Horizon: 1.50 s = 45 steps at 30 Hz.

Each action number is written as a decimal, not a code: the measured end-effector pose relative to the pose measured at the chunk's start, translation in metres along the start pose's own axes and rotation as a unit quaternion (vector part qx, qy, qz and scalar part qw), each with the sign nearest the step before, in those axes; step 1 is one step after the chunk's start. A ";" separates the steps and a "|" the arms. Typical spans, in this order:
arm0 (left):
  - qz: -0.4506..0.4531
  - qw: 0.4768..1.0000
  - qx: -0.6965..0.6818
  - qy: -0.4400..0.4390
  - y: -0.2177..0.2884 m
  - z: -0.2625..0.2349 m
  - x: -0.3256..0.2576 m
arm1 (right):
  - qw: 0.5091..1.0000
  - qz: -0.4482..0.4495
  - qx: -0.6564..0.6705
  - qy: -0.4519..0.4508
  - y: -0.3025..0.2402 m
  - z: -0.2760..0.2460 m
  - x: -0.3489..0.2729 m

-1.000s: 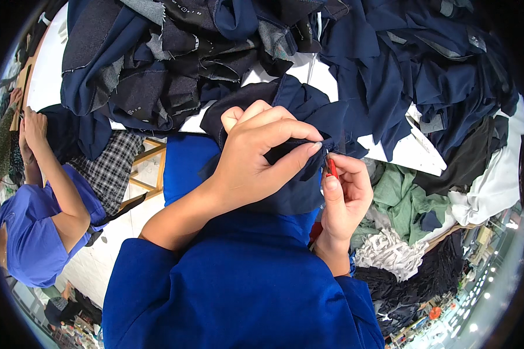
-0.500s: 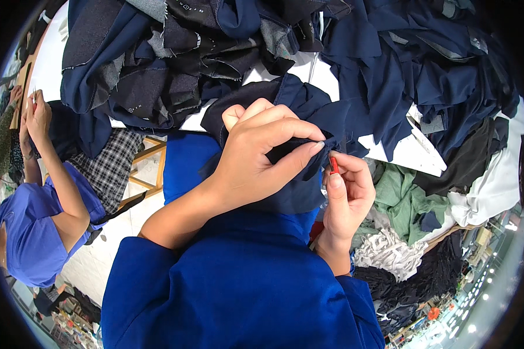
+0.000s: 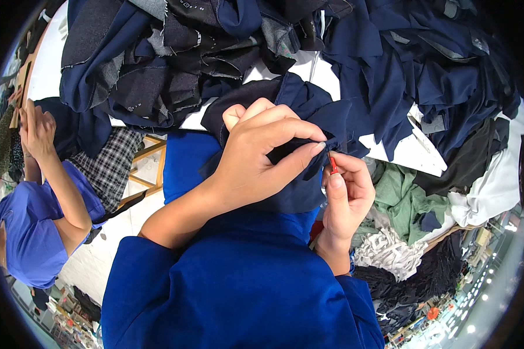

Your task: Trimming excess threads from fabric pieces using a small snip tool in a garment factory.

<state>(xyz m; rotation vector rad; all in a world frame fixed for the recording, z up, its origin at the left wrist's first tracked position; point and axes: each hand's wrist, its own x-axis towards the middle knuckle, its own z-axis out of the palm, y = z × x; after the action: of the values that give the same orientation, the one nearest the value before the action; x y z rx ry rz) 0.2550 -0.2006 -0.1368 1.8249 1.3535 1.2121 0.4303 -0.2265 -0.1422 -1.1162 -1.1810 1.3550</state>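
Note:
My left hand pinches a fold of dark navy fabric between thumb and forefinger, its other fingers curled above. Just to its right, my right hand grips a small seam ripper with a red handle. The thin tip of that tool points up at the fabric edge beside my left fingertips. I cannot make out whether the tip touches a thread. The navy cloth hangs down over my lap and runs up onto the table, partly hidden behind my left hand.
Heaped navy and dark fabric pieces cover much of the white table. Green cloth and white scraps lie at the right. On the left, a co-worker in blue sits near a wooden stool.
The seam ripper has turned slightly in my right fingers, so its thin tip shows more. My left hand keeps its place. The co-worker's raised hand has shifted and its fingers have spread.

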 end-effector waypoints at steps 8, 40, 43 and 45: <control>-0.006 1.000 -0.002 -0.003 0.000 -0.001 -0.001 | 1.000 -0.007 -0.003 0.003 0.001 -0.001 -0.001; -0.003 1.000 0.003 -0.009 0.000 0.000 -0.002 | 1.000 -0.009 -0.010 0.015 0.004 -0.002 -0.001; -0.007 1.000 0.010 -0.017 0.001 0.000 -0.002 | 0.999 -0.021 -0.007 0.031 0.005 0.001 0.000; -0.006 1.000 0.003 -0.014 0.000 0.001 -0.003 | 0.999 -0.026 -0.012 0.038 0.005 0.002 0.000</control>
<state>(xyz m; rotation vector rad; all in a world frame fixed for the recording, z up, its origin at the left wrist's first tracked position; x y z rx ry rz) 0.2555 -0.2029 -0.1383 1.8282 1.3534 1.1740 0.4283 -0.2269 -0.1468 -1.1364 -1.1666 1.2518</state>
